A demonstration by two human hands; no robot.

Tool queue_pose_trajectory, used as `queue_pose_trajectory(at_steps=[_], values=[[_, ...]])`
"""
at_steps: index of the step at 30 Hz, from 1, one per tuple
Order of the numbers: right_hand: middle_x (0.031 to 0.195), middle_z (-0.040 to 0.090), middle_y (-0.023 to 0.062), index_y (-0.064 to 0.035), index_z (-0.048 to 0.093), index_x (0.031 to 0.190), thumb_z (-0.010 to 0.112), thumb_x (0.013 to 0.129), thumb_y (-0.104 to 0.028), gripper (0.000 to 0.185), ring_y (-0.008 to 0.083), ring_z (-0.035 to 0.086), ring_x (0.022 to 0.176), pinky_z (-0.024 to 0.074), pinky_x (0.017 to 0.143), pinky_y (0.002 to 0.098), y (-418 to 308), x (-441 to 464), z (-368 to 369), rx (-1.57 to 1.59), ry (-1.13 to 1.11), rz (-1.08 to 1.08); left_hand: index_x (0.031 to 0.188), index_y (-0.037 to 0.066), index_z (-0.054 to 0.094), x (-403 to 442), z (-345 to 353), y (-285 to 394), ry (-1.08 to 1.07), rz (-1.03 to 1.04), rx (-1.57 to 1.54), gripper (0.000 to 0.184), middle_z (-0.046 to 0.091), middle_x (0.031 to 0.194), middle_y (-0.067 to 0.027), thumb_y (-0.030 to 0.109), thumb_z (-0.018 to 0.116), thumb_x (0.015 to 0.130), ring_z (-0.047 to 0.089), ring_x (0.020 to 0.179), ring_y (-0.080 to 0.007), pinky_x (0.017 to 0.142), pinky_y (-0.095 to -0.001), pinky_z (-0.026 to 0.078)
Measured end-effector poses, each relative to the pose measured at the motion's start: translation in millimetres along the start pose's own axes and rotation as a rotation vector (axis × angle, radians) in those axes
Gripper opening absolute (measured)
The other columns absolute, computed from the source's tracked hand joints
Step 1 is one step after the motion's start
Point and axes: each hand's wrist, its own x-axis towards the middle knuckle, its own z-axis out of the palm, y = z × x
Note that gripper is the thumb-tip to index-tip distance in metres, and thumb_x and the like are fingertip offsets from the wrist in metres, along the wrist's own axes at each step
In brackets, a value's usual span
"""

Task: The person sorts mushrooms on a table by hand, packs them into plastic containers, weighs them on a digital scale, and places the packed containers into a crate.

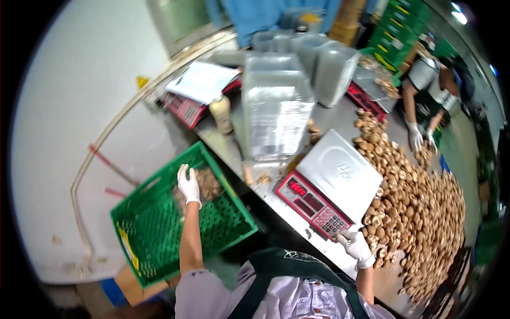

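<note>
My gloved left hand point(189, 187) is over the green crate point(159, 234) at left, its fingers on a clear pack of brown mushrooms point(209, 184) whose outline is blurred. At the lower right corner of the red scale point(313, 204), beside its keypad, is my gloved right hand point(356, 248), fingers stretched out and nothing visible in them. The scale's metal plate point(342, 178) bears no pack, and its red display is lit. Loose mushrooms point(409, 218) form a large heap just right of the scale and my right hand.
Stacks of clear plastic trays point(279, 106) stand behind the scale. A bottle point(221, 114) and papers point(199, 81) on another scale are at the back left. At upper right, a co-worker's gloved hands point(416, 136) touch mushrooms near a further scale point(365, 101). Green crates point(396, 32) are stacked behind.
</note>
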Motion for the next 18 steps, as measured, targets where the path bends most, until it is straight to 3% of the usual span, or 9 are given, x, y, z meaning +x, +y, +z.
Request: queue_pose_trajectory(at_steps=[1, 4, 8, 12, 13, 14, 15, 16, 18], values=[[0.077, 0.066, 0.0087, -0.0095, 0.069, 0.095, 0.056, 0.092, -0.027, 0.022, 0.0169, 0.064, 0.071, 0.0499, 0.066, 0.0294, 12, -4, 4, -0.03, 0.031, -0.033, 0.103, 0.0, 0.064, 2, 1, 61, 0.02, 0.128, -0.119, 0.021, 0.061, 0.113, -0.0152, 0.007, 0.063, 0.083, 0.058, 0.105, -0.0267, 0.094, -0.0343, 0.044], [0.08, 0.067, 0.0121, -0.0085, 0.068, 0.097, 0.055, 0.093, -0.028, 0.024, 0.0224, 0.065, 0.072, 0.0502, 0.067, 0.0321, 31, -13, 9, 0.07, 0.058, -0.023, 0.101, 0.0, 0.064, 7, 10, 211, -0.103, 0.515, -0.307, 0.017, 0.063, 0.109, -0.0138, 0.004, 0.06, 0.086, 0.06, 0.1, -0.0258, 0.091, -0.0334, 0.045], [0.087, 0.067, 0.0155, -0.0078, 0.066, 0.1, 0.05, 0.093, -0.03, 0.029, 0.029, 0.065, 0.077, 0.0503, 0.074, 0.0359, 16, -31, 0, 0.035, 0.11, -0.024, 0.103, 0.003, 0.065, 23, 24, 321, -0.304, 1.03, -0.191, 0.022, 0.062, 0.111, -0.0125, 0.006, 0.065, 0.082, 0.058, 0.103, -0.0283, 0.09, -0.0363, 0.044], [0.087, 0.066, 0.0175, -0.0074, 0.065, 0.1, 0.047, 0.091, -0.033, 0.033, 0.0323, 0.064, 0.078, 0.0499, 0.076, 0.0391, 48, -52, 16, 0.042, 0.281, -0.047, 0.112, 0.001, 0.061, 53, 60, 343, -0.674, 1.077, 0.073, 0.031, 0.059, 0.115, -0.0169, 0.013, 0.062, 0.084, 0.054, 0.108, -0.0321, 0.096, -0.0382, 0.041], [0.086, 0.066, 0.0181, -0.0073, 0.065, 0.1, 0.048, 0.091, -0.034, 0.033, 0.0329, 0.064, 0.077, 0.0498, 0.075, 0.0399, 54, -57, 18, 0.069, 0.303, -0.019, 0.111, 0.002, 0.062, 80, 76, 322, -0.869, 0.95, 0.092, 0.028, 0.06, 0.115, -0.0163, 0.012, 0.061, 0.085, 0.054, 0.108, -0.0306, 0.096, -0.0376, 0.041], [0.089, 0.066, 0.0163, -0.0073, 0.066, 0.102, 0.047, 0.092, -0.034, 0.034, 0.0315, 0.063, 0.081, 0.049, 0.077, 0.0391, 55, -64, 17, 0.033, 0.294, 0.019, 0.109, 0.002, 0.063, 81, 62, 342, -0.839, 1.009, 0.291, 0.026, 0.062, 0.112, -0.016, 0.011, 0.06, 0.086, 0.056, 0.105, -0.0292, 0.094, -0.0362, 0.042], [0.091, 0.067, 0.0146, -0.0073, 0.066, 0.104, 0.046, 0.093, -0.034, 0.035, 0.0302, 0.063, 0.085, 0.0482, 0.08, 0.0383, 57, -70, 15, 0.007, 0.268, 0.056, 0.096, 0.001, 0.066, 99, 76, 334, -0.833, 1.127, 0.094, 0.016, 0.067, 0.094, -0.0123, 0.002, 0.062, 0.08, 0.063, 0.088, -0.0261, 0.083, -0.0347, 0.049], [0.089, 0.066, 0.0152, -0.0071, 0.066, 0.102, 0.047, 0.092, -0.032, 0.033, 0.0313, 0.062, 0.083, 0.048, 0.078, 0.0394, 55, -79, 12, -0.036, 0.289, 0.093, 0.093, -0.001, 0.065, 126, 91, 328, -0.899, 1.274, 0.07, 0.015, 0.067, 0.091, -0.012, -0.003, 0.062, 0.078, 0.064, 0.084, -0.0248, 0.08, -0.0316, 0.05], [0.087, 0.066, 0.0159, -0.0065, 0.066, 0.1, 0.049, 0.091, -0.03, 0.031, 0.0324, 0.062, 0.081, 0.0477, 0.076, 0.0407, 54, -94, 12, 0.017, 0.348, 0.113, 0.093, -0.001, 0.066, 138, 110, 328, -1.074, 1.084, 0.074, 0.017, 0.067, 0.094, -0.013, -0.004, 0.063, 0.076, 0.064, 0.084, -0.0238, 0.08, -0.0311, 0.05]])
